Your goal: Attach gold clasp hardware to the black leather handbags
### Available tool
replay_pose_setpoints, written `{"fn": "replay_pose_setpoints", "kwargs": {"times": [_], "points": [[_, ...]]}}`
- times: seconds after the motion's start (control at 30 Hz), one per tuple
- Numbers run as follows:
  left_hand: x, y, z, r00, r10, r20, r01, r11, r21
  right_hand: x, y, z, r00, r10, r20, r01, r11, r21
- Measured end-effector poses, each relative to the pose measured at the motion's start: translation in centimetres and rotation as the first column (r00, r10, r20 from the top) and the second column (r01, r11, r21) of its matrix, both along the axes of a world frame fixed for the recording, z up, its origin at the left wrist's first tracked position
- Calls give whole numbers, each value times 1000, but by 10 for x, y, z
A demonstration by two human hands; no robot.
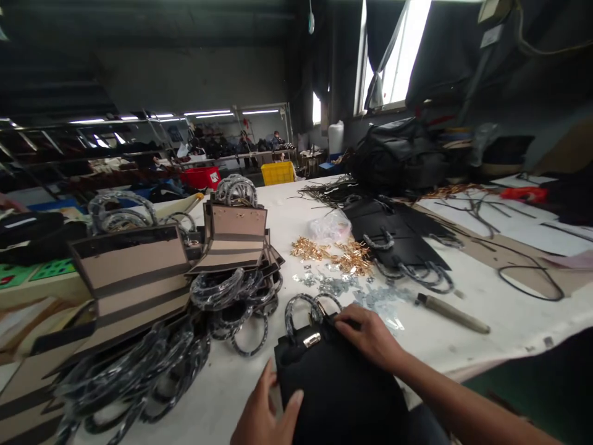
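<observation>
A black handbag panel [340, 389] lies at the table's near edge, tilted toward me. At its top stands a round handle [291, 315] wrapped in clear plastic, and a shiny metal lock plate [312, 340] sits below the handle. My left hand [264, 414] grips the panel's left edge, thumb on the front and fingers partly hidden behind. On the top right edge, my right hand [370, 337] is closed with its thumb and fingers over the rim. Beyond the panel lie small silvery metal plates [336, 283] and a heap of gold-coloured fittings [352, 256].
Stacked beige-backed panels [238, 228] with wrapped handles [217, 289] fill the left side. A thick-handled tool [454, 313] lies to the right, near more black panels [393, 232]. A clear plastic bag [330, 225] and black cords [528, 269] lie farther back.
</observation>
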State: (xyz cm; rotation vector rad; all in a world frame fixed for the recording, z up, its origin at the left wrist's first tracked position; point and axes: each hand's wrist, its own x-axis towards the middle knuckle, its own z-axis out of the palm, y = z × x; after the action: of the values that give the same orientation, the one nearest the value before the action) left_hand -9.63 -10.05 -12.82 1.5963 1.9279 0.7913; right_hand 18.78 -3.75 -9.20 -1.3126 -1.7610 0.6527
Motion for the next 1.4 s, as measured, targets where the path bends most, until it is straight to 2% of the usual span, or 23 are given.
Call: {"fn": "replay_pose_setpoints", "kwargs": {"times": [0.07,0.13,0.27,0.33,0.4,0.5,0.6,0.73,0.87,1.03,1.23,1.33,1.4], "points": [[20,24,2,997,-55,-50,53,998,-33,23,15,0,995,-97,31,96,995,29],[31,38,-1,996,-64,-53,62,997,-44,50,37,-3,975,-207,85,204,978,51],[42,44,-15,1000,18,1,-19,997,74,95,92,-16,885,-346,311,351,935,44],[47,47,-18,997,56,48,-63,987,145,105,117,-23,823,-331,462,355,934,38],[52,52,-17,995,38,88,-52,986,156,106,136,-28,779,-281,561,318,947,33],[55,60,-8,991,-31,129,13,990,138,101,150,-31,768,-240,594,276,961,30],[56,63,0,987,-72,141,49,986,159,100,150,-30,775,-248,581,269,962,50],[59,60,4,989,-88,115,64,978,199,105,138,-25,801,-301,517,303,949,83],[64,59,4,996,-55,71,39,976,214,113,113,-27,821,-312,478,316,946,75],[67,59,4,997,14,74,-31,972,233,117,84,-36,825,-292,483,323,946,22],[73,53,12,965,17,262,-94,954,283,105,86,-40,820,-291,493,339,941,-9],[78,48,17,907,24,421,-130,966,225,101,93,-40,831,-286,477,340,940,-28],[79,45,16,842,85,533,-191,971,145,101,95,-39,844,-286,454,342,939,-46]]}}
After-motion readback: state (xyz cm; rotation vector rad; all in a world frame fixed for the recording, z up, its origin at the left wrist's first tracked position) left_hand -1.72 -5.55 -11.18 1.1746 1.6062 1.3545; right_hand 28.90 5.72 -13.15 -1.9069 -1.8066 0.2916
